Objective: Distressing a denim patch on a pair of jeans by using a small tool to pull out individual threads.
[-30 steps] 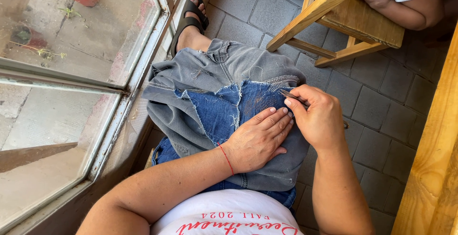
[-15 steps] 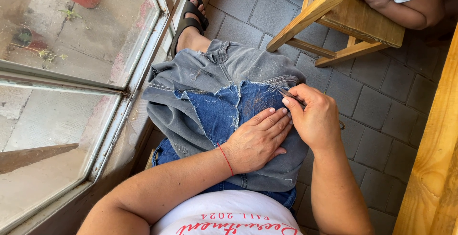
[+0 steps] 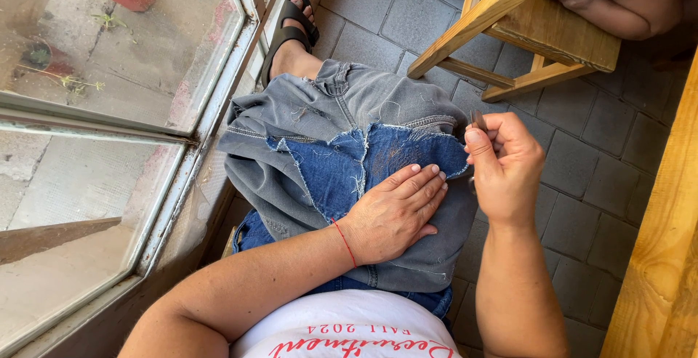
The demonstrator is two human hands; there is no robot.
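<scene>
My left hand (image 3: 396, 212) lies flat, fingers spread, pinning a blue denim patch (image 3: 342, 173) on grey jeans (image 3: 320, 111) across my lap. My right hand (image 3: 505, 165) pinches a small tool (image 3: 478, 119) at the patch's frayed edge. The cloth looks soft and limp, best held pressed flat. Beyond stands a wooden stool (image 3: 523, 27).

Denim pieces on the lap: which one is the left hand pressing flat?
The blue patch, frayed at its edges, lying on the grey jeans. The left hand rests on it; the right hand pinches beside its right edge.
</scene>
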